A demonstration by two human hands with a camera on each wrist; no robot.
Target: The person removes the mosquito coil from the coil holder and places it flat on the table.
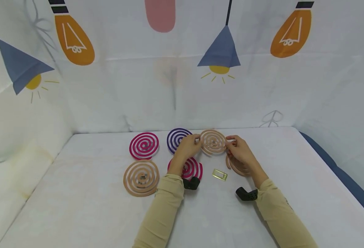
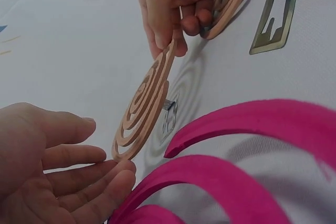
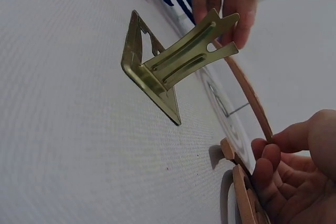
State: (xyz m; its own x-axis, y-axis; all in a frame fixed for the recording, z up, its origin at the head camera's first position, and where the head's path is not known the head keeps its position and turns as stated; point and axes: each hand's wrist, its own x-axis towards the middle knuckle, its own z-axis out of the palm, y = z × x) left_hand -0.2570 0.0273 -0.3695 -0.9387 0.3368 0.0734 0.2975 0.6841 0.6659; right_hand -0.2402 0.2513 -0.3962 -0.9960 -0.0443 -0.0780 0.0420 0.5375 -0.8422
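"Pinching what, exactly, is the person's right hand (image 1: 240,149)?"

"Its grip has thumb and fingers on the edge of a flat tan spiral coil (image 1: 213,142), raised over the white tabletop (image 1: 76,206), right of a purple spiral coil (image 1: 175,139)."

"And the left hand (image 1: 188,146)?"

"Its grip is loose, fingers extended at the opposite edge. A forked, brass-coloured metal stand (image 3: 184,61) rests nearer the person."

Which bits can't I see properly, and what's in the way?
Head view: lower right of the purple coil, behind the left hand.
Head view: part of the nearer pink coil, behind the left arm.
Head view: part of the lower-right brown coil, behind the right hand.
Left wrist view: rest of the close-up pink coil, cut off by bottom and right edges.
Right wrist view: the left hand's wrist, cut off by the top edge.
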